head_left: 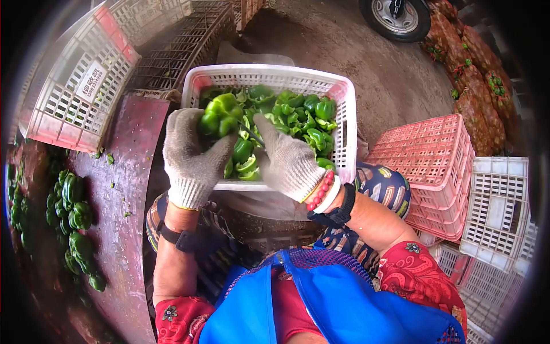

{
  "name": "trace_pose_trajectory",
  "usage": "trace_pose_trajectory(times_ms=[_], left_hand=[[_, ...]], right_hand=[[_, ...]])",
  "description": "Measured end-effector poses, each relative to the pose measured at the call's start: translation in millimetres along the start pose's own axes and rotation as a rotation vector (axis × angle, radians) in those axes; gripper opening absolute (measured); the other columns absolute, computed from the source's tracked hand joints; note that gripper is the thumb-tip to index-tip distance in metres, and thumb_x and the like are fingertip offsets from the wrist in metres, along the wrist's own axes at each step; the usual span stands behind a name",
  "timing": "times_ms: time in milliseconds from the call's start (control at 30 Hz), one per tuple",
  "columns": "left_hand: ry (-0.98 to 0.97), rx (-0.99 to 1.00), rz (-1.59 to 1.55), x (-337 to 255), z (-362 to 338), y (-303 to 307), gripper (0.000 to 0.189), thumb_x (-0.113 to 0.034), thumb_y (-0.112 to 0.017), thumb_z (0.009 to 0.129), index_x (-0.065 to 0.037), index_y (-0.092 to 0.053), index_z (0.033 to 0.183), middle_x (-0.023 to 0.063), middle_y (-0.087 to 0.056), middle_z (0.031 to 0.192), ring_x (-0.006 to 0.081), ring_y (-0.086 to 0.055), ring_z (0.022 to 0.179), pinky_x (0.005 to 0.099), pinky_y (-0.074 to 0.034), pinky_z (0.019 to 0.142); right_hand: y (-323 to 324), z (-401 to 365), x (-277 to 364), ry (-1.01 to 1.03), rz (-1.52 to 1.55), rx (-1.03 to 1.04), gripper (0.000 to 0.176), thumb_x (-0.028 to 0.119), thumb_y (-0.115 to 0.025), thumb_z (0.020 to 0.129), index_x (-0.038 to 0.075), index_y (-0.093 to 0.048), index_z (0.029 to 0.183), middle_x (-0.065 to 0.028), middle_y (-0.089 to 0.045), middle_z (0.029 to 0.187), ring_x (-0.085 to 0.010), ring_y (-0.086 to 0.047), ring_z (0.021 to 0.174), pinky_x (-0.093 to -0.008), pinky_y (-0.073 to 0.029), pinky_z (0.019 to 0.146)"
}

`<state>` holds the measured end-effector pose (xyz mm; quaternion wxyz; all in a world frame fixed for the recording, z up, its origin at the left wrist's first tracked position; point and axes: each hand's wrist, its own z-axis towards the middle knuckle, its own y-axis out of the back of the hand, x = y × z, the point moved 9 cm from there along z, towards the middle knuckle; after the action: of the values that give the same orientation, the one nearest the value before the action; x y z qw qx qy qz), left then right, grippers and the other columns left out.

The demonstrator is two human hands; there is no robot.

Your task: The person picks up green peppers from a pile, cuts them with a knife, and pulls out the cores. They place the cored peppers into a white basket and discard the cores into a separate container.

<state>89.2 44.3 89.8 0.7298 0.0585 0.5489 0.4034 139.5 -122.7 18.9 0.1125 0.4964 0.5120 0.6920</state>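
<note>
My left hand (197,150), in a grey-white knit glove, is closed around a whole green bell pepper (221,114). The gloved right hand (286,153) grips a small knife (251,134), whose thin dark blade points at the pepper's lower right side. Both hands are over a white plastic crate (269,71) in front of my knees. Cut and broken green pepper pieces (306,117) fill much of it. My right fingers hide most of the knife's handle.
Whole green peppers (74,200) lie by a reddish board (123,200) at left. White-and-pink crates (86,86) stand at upper left, stacked pink crates (424,155) and white crates (495,200) at right. Net sacks (478,97) and a wheel (395,14) are at upper right.
</note>
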Motion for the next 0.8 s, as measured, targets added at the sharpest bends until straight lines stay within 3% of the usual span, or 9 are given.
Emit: trace_pose_trajectory(times_ms=[33,67,100,233,267,300,467,567,800], left_hand=[[0.049,-0.033,-0.069,4,2,4,0.042,-0.005,-0.086,0.077,-0.002,-0.062,0.112,0.0072,-0.06,0.104,0.0193,-0.063,0.091,0.0329,-0.055,0.084],[0.195,-0.097,-0.406,19,0,3,0.043,-0.001,-0.083,0.082,-0.001,-0.059,0.117,0.0057,-0.062,0.108,0.0145,-0.062,0.095,0.0299,-0.054,0.087],[0.266,-0.09,-0.315,28,3,12,0.045,-0.001,-0.083,0.083,-0.002,-0.057,0.121,0.0068,-0.064,0.111,0.0124,-0.062,0.099,0.0283,-0.055,0.089],[0.38,0.214,-0.594,28,-12,-21,0.047,-0.002,-0.083,0.081,-0.001,-0.058,0.121,0.0084,-0.066,0.112,0.015,-0.064,0.099,0.0305,-0.055,0.089],[0.192,0.307,-0.268,17,-12,-26,0.051,-0.004,-0.084,0.078,-0.001,-0.059,0.123,0.0097,-0.066,0.111,0.0174,-0.065,0.101,0.032,-0.054,0.09],[0.037,0.342,-0.12,2,-13,-31,0.053,-0.008,-0.085,0.075,-0.002,-0.061,0.122,0.011,-0.066,0.111,0.0195,-0.066,0.102,0.0324,-0.054,0.09],[0.531,0.429,-0.658,18,-20,-47,0.044,-0.021,-0.086,0.086,-0.002,-0.063,0.118,0.0066,-0.066,0.111,0.0135,-0.062,0.099,0.0309,-0.053,0.086],[0.622,0.654,-0.636,25,-31,-62,0.042,-0.027,-0.084,0.09,-0.003,-0.063,0.116,0.0039,-0.066,0.107,0.01,-0.06,0.096,0.029,-0.053,0.083],[0.357,0.569,-0.374,21,-18,-61,0.024,-0.015,-0.074,0.093,-0.005,-0.063,0.111,0.0012,-0.062,0.096,0.0069,-0.056,0.09,0.0265,-0.05,0.08]], right_hand=[[-7,-1,-9,-0.083,0.022,0.112,0.06,0.015,-0.063,0.093,0.0,-0.045,0.148,-0.0317,-0.068,0.118,-0.048,-0.07,0.096,-0.0548,-0.057,0.084],[-13,-4,-19,-0.167,0.041,0.225,0.059,0.015,-0.062,0.093,-0.001,-0.046,0.147,-0.0323,-0.068,0.117,-0.0489,-0.07,0.095,-0.0557,-0.056,0.084],[-20,-10,-28,-0.252,0.061,0.34,0.058,0.015,-0.062,0.093,-0.001,-0.046,0.147,-0.033,-0.067,0.115,-0.0499,-0.069,0.093,-0.0566,-0.056,0.083],[-3,0,-30,-0.37,1.003,0.281,0.066,0.037,-0.065,0.102,0.001,-0.044,0.152,-0.0154,-0.073,0.099,-0.019,-0.063,0.052,-0.0324,-0.051,0.046],[5,7,-22,-0.276,1.151,0.21,0.071,0.045,-0.066,0.102,0.002,-0.044,0.153,-0.0059,-0.068,0.091,-0.0069,-0.048,0.041,-0.0231,-0.039,0.036],[15,11,-14,-0.249,1.159,0.236,0.067,0.044,-0.066,0.102,0.002,-0.047,0.15,-0.0036,-0.065,0.087,-0.0076,-0.048,0.04,-0.0244,-0.041,0.037],[18,12,-11,-0.161,1.063,0.185,0.044,0.029,-0.076,0.096,0.002,-0.064,0.129,-0.0038,-0.068,0.085,-0.0075,-0.051,0.042,-0.0221,-0.04,0.036],[8,9,-10,-0.186,1.165,0.259,0.041,0.029,-0.077,0.094,0.003,-0.067,0.124,-0.0042,-0.068,0.08,-0.0092,-0.052,0.039,-0.0226,-0.041,0.035],[-14,11,-21,-0.356,1.394,0.242,0.041,0.044,-0.071,0.095,0.005,-0.07,0.104,-0.005,-0.064,0.063,-0.0121,-0.055,0.035,-0.0232,-0.043,0.031]])
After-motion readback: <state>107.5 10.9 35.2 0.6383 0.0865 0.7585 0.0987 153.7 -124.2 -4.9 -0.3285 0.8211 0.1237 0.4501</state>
